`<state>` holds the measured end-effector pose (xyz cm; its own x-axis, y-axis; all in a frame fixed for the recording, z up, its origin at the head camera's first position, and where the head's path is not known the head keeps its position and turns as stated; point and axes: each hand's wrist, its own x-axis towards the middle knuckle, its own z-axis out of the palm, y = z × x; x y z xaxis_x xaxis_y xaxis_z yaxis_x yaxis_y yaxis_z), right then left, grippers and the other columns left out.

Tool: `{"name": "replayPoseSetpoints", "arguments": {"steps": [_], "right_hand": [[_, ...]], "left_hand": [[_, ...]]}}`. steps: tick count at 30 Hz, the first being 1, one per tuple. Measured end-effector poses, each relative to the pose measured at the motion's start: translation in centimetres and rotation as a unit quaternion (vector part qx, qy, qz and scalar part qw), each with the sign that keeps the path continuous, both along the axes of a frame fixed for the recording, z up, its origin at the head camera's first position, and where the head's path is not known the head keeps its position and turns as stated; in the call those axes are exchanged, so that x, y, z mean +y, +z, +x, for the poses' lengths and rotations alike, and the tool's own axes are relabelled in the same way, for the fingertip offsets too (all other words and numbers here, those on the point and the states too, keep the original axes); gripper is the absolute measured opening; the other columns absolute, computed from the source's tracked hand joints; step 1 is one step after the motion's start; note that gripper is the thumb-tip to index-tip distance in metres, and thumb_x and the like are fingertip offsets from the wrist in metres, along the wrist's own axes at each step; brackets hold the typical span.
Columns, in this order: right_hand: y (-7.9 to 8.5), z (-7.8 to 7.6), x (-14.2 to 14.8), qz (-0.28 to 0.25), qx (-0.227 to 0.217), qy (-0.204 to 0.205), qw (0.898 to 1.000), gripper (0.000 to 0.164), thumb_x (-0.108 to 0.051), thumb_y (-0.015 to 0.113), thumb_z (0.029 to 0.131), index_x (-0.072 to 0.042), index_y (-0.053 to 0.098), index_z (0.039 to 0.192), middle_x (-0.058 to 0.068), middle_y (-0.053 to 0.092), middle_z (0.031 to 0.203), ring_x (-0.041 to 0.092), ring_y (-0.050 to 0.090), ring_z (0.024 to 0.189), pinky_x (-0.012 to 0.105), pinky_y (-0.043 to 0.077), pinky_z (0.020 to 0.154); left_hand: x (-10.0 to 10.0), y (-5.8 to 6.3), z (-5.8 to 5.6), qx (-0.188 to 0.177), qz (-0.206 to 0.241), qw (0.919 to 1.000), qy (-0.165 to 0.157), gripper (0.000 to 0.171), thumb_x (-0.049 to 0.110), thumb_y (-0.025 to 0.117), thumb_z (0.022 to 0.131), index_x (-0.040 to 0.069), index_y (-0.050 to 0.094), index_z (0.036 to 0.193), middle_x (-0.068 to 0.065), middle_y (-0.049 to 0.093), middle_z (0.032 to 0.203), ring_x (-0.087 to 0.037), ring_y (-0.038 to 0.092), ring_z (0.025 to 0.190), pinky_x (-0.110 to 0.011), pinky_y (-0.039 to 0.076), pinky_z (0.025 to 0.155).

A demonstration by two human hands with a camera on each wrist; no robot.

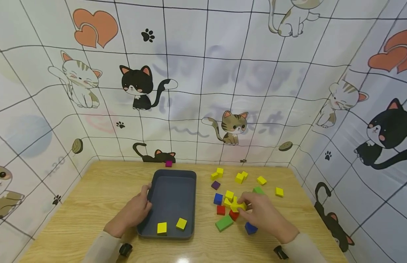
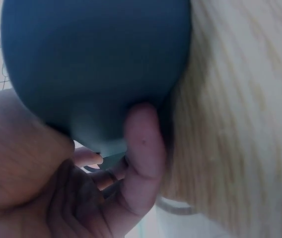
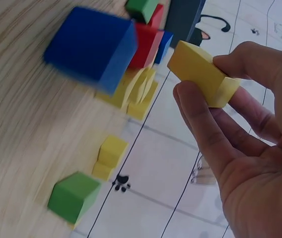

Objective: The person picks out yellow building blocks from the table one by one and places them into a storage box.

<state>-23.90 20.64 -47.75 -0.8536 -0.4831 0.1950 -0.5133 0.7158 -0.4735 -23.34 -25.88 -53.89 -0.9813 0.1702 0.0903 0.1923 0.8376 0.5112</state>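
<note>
A dark grey tray stands on the table, with two yellow blocks near its front edge. My left hand grips the tray's left side, its thumb and fingers about the rim; the left wrist view shows a bent finger against the outer wall. Over a loose cluster of blocks, my right hand pinches a yellow block between thumb and fingers. Close below it lie a red block, a blue block and a green block.
More yellow blocks lie scattered toward the back right, along with a dark purple block. Behind the tray sits a magenta block. A cat-printed cloth surrounds the wooden table at the back and sides.
</note>
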Motion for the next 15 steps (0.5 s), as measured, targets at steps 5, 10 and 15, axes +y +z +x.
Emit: {"name": "replayPoseSetpoints", "arguments": {"steps": [5,10,15], "right_hand": [[0.2,0.0,-1.8,-0.021,0.027,0.037,0.999,0.019,-0.011,0.083,0.089,-0.018,0.071,0.103,-0.006,0.075,0.104,0.007,0.073,0.091,0.026,0.063,0.077],[0.1,-0.2,-4.0,0.004,0.079,0.054,0.995,0.020,-0.017,0.085,0.087,-0.020,0.072,0.101,-0.009,0.075,0.100,0.004,0.069,0.090,0.027,0.061,0.078],[0.2,-0.5,-7.1,0.002,0.117,0.092,0.989,0.020,-0.018,0.087,0.086,-0.020,0.071,0.098,-0.010,0.069,0.094,0.008,0.063,0.085,0.022,0.054,0.075]], "left_hand": [[-0.2,-0.1,-0.2,-0.013,0.008,0.9999,-0.005,0.056,0.005,0.051,0.105,-0.003,0.029,0.156,-0.033,0.051,0.156,-0.022,0.062,0.095,-0.040,0.052,0.084],[-0.2,0.2,-0.4,-0.035,0.022,0.9991,-0.001,0.056,0.008,0.048,0.107,-0.002,0.027,0.158,-0.034,0.053,0.153,-0.024,0.062,0.098,-0.042,0.052,0.087],[0.0,0.7,-0.4,-0.046,0.033,0.9984,0.000,0.055,0.008,0.047,0.107,-0.002,0.028,0.157,-0.029,0.070,0.120,-0.023,0.062,0.086,-0.041,0.052,0.081]]}}
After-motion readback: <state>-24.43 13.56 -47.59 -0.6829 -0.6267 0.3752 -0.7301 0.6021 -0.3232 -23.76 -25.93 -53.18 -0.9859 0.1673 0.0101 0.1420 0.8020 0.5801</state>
